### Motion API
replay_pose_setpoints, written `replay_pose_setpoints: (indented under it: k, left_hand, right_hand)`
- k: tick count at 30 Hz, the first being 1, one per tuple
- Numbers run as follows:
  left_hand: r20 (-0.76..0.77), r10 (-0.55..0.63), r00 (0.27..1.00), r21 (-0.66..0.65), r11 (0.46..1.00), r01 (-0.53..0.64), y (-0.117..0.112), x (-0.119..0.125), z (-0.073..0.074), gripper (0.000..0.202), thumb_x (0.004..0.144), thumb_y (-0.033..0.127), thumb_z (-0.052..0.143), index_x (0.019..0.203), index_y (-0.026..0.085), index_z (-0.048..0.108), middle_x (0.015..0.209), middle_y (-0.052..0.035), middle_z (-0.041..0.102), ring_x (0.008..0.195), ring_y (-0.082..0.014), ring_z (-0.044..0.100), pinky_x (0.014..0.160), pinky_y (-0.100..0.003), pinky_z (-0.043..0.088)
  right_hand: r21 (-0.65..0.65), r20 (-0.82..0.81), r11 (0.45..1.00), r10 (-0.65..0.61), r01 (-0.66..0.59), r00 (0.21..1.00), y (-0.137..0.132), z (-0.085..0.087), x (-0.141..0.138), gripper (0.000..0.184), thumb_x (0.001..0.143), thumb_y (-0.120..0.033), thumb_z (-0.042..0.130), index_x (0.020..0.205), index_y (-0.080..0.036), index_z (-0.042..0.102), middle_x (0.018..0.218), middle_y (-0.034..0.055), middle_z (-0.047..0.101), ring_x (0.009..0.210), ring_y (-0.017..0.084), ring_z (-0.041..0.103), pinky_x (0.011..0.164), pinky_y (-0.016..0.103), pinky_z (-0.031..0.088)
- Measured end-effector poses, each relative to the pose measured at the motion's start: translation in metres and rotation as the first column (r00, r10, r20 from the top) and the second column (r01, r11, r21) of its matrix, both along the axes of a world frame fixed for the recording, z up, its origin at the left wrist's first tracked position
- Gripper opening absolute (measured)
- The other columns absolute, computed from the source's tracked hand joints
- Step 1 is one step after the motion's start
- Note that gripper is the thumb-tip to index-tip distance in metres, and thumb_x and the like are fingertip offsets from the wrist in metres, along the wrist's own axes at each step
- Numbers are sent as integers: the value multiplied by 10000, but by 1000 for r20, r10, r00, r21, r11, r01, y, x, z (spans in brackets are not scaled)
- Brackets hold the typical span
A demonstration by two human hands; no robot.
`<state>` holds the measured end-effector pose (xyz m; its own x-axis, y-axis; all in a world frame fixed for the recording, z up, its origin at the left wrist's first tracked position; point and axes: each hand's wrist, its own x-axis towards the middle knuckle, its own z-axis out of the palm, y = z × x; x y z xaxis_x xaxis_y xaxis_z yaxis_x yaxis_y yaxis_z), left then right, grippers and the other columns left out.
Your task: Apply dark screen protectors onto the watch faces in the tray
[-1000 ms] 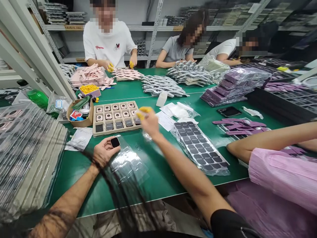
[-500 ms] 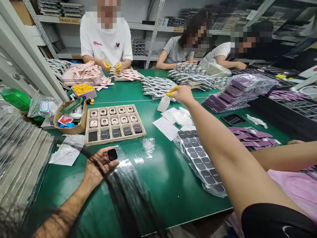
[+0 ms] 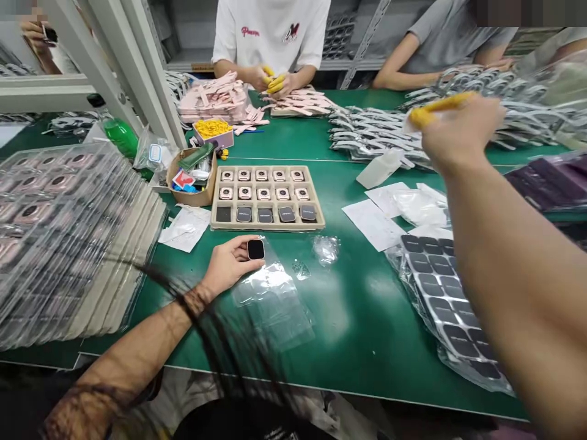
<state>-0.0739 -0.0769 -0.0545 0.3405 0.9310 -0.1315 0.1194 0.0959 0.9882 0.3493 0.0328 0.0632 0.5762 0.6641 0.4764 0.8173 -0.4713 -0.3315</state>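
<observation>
My left hand holds a small square watch without a strap, its black screen facing up, pinched at the edges between thumb and fingers. Below it lie clear plastic bags. My right hand is raised over the right side of the table, blurred, with yellow finger covers on its fingertips. Those fingers are pressed together, and a whitish bit shows between them that I cannot make out. Left of it a translucent white bottle leans by the papers. Beyond my left hand, a compartment tray carries several watches and dark square pads.
Stacked clear-covered trays stand at the left, near a cardboard box of odds and ends. A bagged sheet of dark square pads lies right. Grey straps and pink straps are piled near co-workers opposite.
The view has swung left and down. My right hand has moved away from the white bottle, to its right. My left hand keeps hold of the watch near the tray.
</observation>
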Motion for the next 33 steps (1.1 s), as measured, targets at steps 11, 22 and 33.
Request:
replay_pose_setpoints:
  k: [11, 22, 33]
  left_hand:
    - [-20, -3, 1000, 62, 998, 4, 0, -1, -3, 543, 662, 259, 963, 1158, 156, 766, 935, -52, 822, 767, -155, 771, 735, -251, 616]
    - [-7, -14, 1000, 24, 1000, 14, 0, -1, -6, 530, 642, 175, 931, 1144, 155, 762, 980, -65, 839, 808, -178, 805, 755, -262, 618]
    - [-42, -52, 998, 37, 998, 54, -2, -1, -1, 430, 658, 108, 920, 1050, 140, 747, 783, -3, 779, 687, -151, 747, 666, -240, 559]
  right_hand:
    - [48, -148, 604, 792, -795, 593, -140, -133, -235, 204, 1011, -343, 742, 1155, -241, 842, 1081, 85, 774, 917, 189, 727, 780, 287, 561]
    - [190, -109, 537, 843, -822, 526, -134, -141, -225, 269, 1049, -433, 684, 1065, -209, 831, 995, 88, 782, 894, 197, 726, 781, 310, 572]
    - [217, -20, 428, 900, -877, 434, -125, -146, -222, 247, 1051, -431, 679, 1028, -226, 815, 967, 76, 787, 857, 177, 738, 767, 284, 589]
